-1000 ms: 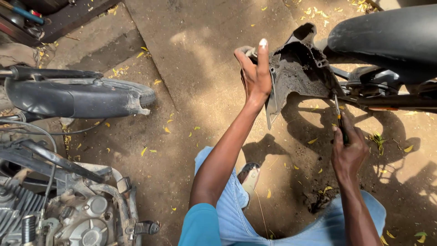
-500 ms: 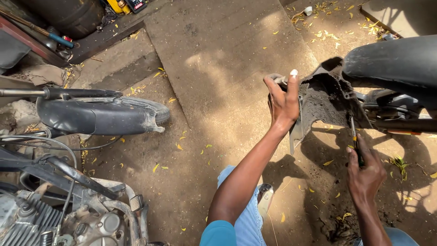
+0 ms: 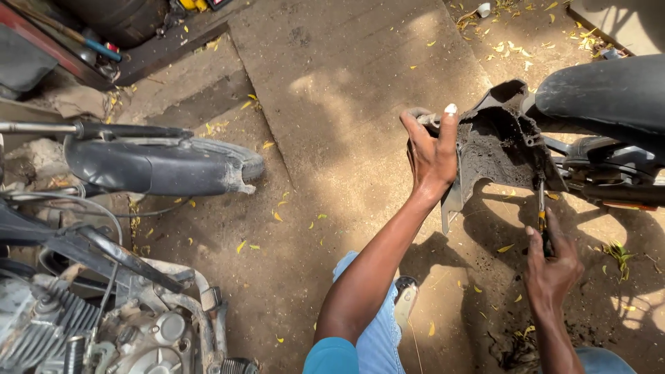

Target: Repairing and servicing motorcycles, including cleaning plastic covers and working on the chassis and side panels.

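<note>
My left hand (image 3: 431, 154) grips the rear edge of a dirty black motorcycle mudguard (image 3: 500, 142), fingers wrapped over its rim. My right hand (image 3: 551, 266) is closed around the dark handle of a screwdriver (image 3: 542, 208), whose shaft points up into the underside of the mudguard. A black motorcycle seat (image 3: 606, 97) sits above and to the right of the mudguard. My knees in blue trousers show at the bottom of the view.
A second motorcycle stands at the left, with a black front mudguard (image 3: 159, 165) and an engine (image 3: 62, 325) below it. A concrete slab (image 3: 346, 76) runs across the dirt ground strewn with yellow leaves. Tools lie at the top left (image 3: 104, 52).
The view has shifted so both hands and the mudguard sit further right and lower. My hands keep the same grips on the mudguard and the screwdriver.
</note>
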